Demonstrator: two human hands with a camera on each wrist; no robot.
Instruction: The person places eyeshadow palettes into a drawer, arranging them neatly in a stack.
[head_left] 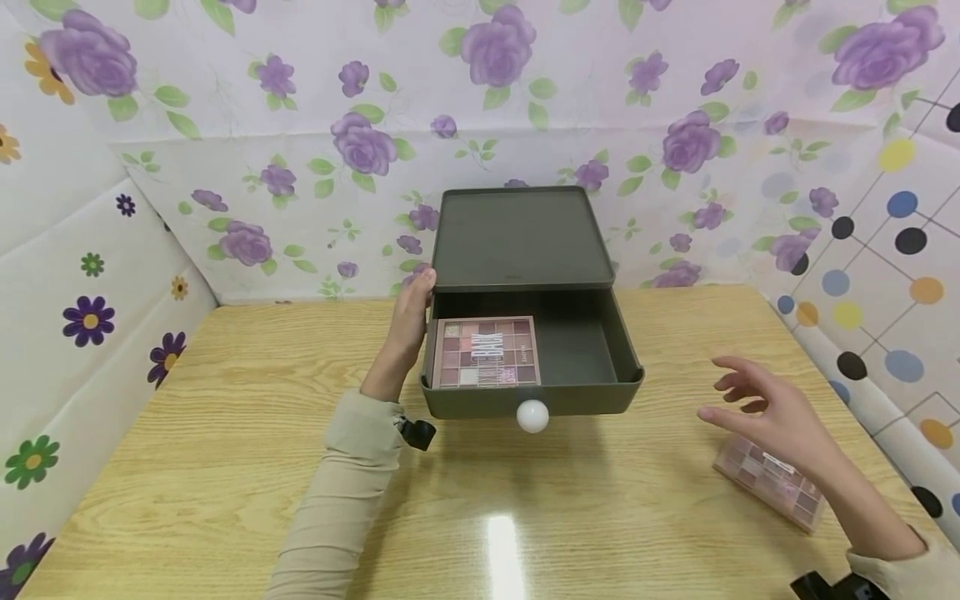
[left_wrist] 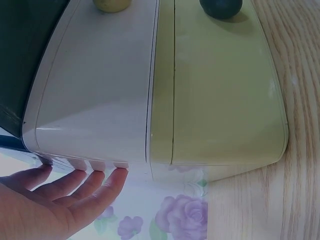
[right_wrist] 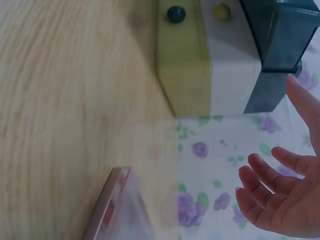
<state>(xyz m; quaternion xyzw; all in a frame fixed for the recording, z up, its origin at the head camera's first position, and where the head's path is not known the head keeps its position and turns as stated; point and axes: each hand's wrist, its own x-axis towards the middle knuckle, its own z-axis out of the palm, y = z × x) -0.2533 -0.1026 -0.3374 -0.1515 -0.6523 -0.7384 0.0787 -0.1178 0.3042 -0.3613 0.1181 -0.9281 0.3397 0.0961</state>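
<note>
A small chest of drawers stands at the back of the table, its dark green top drawer (head_left: 581,342) pulled out with a white round knob (head_left: 532,416). Inside that drawer, on the left, lies a pink eyeshadow palette (head_left: 487,352). My left hand (head_left: 408,325) rests against the chest's left side; in the left wrist view its extended fingertips touch the white middle drawer section (left_wrist: 95,90). To the right, my right hand (head_left: 776,417) hovers with fingers loosely spread and nothing held. Below it a second eyeshadow palette (head_left: 772,483) lies on the table, partly hidden by the hand.
The lowest drawer (left_wrist: 220,90) is yellow-green. All of this stands on a wood-grain table (head_left: 262,433). Flower-patterned sheeting (head_left: 360,208) rises right behind the chest, and dotted sheeting (head_left: 877,317) borders the right side.
</note>
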